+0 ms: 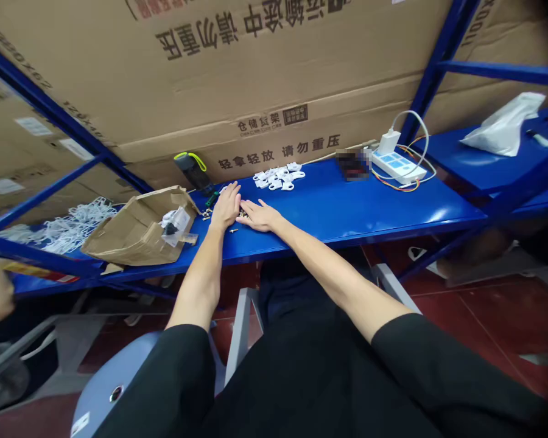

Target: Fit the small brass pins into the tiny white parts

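My left hand [227,208] lies on the blue shelf top with its fingers stretched out, pointing away from me. My right hand [261,216] rests flat beside it, its fingers reaching towards the left hand. Between the two hands is a small pile of brass-coloured metal pieces [243,213], partly covered by my fingers; they are too small to name surely. One loose brass piece [234,230] sits nearer the front edge. More small pieces [207,214] lie left of my left hand. A small green-and-black item [212,199] is just beyond them.
Several white plastic parts [279,177] lie behind my hands. At left stand an open cardboard box [139,234] and a dark bottle [194,173]; white cords [80,225] lie beyond. A power strip [398,165] with cables is at right. Large cartons [274,79] wall the back.
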### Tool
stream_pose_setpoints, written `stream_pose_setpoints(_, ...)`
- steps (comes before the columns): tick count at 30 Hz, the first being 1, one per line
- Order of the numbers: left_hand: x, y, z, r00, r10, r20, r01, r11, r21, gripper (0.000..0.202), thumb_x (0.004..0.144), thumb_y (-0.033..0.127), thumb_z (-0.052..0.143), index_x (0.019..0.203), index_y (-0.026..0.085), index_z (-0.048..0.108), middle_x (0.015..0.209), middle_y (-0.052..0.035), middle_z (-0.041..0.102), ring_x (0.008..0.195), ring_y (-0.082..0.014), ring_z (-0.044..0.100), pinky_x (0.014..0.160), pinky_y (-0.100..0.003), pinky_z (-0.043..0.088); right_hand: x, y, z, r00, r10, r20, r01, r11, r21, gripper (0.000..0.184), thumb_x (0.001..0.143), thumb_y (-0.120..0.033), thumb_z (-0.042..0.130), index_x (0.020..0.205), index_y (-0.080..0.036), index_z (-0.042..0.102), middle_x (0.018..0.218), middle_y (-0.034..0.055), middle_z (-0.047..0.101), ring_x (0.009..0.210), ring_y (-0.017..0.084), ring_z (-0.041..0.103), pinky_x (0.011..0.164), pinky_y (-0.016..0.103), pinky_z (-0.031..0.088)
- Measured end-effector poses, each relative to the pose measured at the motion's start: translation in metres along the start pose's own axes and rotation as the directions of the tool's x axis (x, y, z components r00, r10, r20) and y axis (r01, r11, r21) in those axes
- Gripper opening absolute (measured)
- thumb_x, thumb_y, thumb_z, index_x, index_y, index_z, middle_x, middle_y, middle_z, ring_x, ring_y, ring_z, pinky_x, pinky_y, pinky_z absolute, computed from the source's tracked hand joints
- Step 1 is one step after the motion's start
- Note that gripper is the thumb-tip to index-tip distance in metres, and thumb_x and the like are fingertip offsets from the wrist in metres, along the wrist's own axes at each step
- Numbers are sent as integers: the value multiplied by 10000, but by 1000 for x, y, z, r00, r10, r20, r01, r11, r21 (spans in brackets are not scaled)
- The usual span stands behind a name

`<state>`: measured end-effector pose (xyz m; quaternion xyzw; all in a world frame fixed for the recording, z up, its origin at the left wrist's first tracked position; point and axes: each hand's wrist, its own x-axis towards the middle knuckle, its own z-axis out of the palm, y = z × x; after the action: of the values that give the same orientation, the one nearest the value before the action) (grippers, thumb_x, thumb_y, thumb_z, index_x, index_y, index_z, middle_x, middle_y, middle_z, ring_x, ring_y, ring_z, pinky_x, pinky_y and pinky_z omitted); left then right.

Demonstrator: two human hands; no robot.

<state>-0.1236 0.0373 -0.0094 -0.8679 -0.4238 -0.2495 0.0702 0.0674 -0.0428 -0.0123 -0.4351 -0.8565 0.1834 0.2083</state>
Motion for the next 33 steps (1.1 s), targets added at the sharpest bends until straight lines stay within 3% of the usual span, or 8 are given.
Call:
stream_pose_setpoints(9,3,5,-4,998,-24,60,22,999,35,638,1106,419,203,1572,142,540,1676,-133,469,1598,-281,394,1347,-521,272,10,14,1,995,-93,-24,94,994,60,869,1043,-700,474,1678,-120,354,1748,215,295,1656,333,235,1349,595,113)
stream_pose_setpoints(13,4,9,-5,997,-37,68,35,999,30,654,1103,422,190,1570,127,540,1680,-146,461,1601,-289,385,1348,-532,253,15,19,0,992,-110,-62,114,992,54,777,1069,-648,474,1638,-120,423,1756,218,281,1658,327,229,1341,595,156)
stream_pose_setpoints(17,6,12,-7,997,-58,51,56,998,35,651,1112,397,147,1589,152,516,1689,-121,453,1611,-263,366,1351,-504,238,21,23,-3,965,-192,-178,187,981,-47,552,1122,-508,451,1499,-127,585,1703,195,425,1627,297,312,1336,572,191)
stream_pose_setpoints(20,10,15,-8,998,-55,44,53,998,41,623,1108,371,183,1585,157,521,1682,-120,466,1607,-265,372,1351,-489,237,22,24,-8,912,-240,-332,188,965,-181,424,1143,-384,425,1366,-105,653,1564,201,580,1503,291,473,1266,496,337)
stream_pose_setpoints(23,14,16,-8,998,15,65,-18,999,45,580,1072,347,294,1549,153,560,1648,-138,510,1576,-299,420,1337,-515,262,19,23,-17,878,-283,-386,147,927,-346,506,1171,-306,235,1221,-46,666,1342,181,674,1308,274,584,1130,427,424)
stream_pose_setpoints(26,17,16,-8,998,42,40,-44,998,45,549,1055,338,327,1488,160,614,1578,-149,584,1509,-322,500,1294,-545,325,16,20,-25,898,-295,-328,128,886,-446,478,1164,-277,229,1175,-58,654,1225,159,689,1194,252,602,1072,410,448)
stream_pose_setpoints(29,20,12,-7,1000,7,-19,-6,998,58,540,1081,360,284,1419,172,661,1495,-147,652,1435,-324,569,1231,-540,395,17,20,-27,939,-216,-269,73,886,-457,362,1130,-186,306,1187,-99,653,1193,157,704,1179,255,606,1043,381,473)
stream_pose_setpoints(33,25,3,-1,999,-13,-47,18,995,99,527,1089,369,283,1319,168,712,1385,-158,713,1347,-333,626,1160,-524,446,20,24,-28,964,-89,-251,-30,900,-434,388,1070,-91,325,1276,-155,646,1186,145,731,1114,261,664,915,357,520)
